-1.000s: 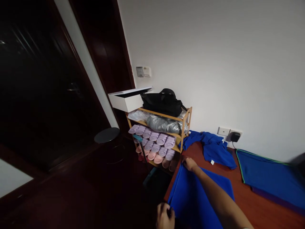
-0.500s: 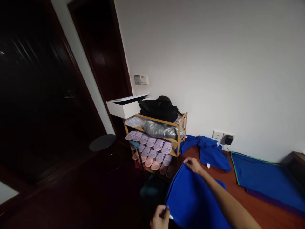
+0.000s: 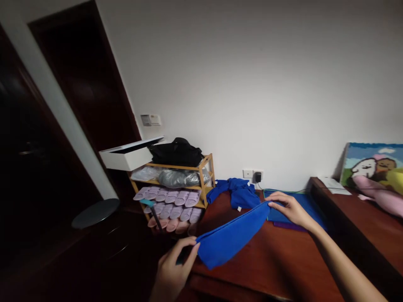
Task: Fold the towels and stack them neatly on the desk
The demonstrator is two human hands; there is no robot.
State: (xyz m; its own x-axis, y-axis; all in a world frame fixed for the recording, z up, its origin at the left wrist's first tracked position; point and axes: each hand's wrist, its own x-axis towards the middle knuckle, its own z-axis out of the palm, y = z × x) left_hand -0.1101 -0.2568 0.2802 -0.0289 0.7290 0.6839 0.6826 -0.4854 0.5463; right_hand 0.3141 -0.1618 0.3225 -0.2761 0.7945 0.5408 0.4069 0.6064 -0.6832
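A blue cloth (image 3: 231,237) hangs stretched between my two hands over the reddish-brown wooden surface (image 3: 252,264). My left hand (image 3: 176,264) pinches its near left corner between thumb and fingers. At the far right corner, my right hand (image 3: 288,207) grips the cloth the same way. Behind it lies a crumpled pile of blue cloth (image 3: 244,195) with small white tags. A flat blue cloth with a green edge (image 3: 302,207) lies beyond my right hand, with a purple one (image 3: 289,226) showing beneath it.
A wooden rack (image 3: 203,180) on the left holds several slippers (image 3: 173,197), plastic-wrapped bundles, a black bag (image 3: 178,153) and a white box (image 3: 126,157). Left of it stands a round stool (image 3: 96,212). A plugged-in adapter (image 3: 258,177) is on the wall. At right, a pink plush toy (image 3: 378,195) lies by a painting (image 3: 362,161).
My view has turned right. Both hands have carried the blue cloth over the wooden surface, and its upper edge is now drawn taut, with less of the cloth's face showing.
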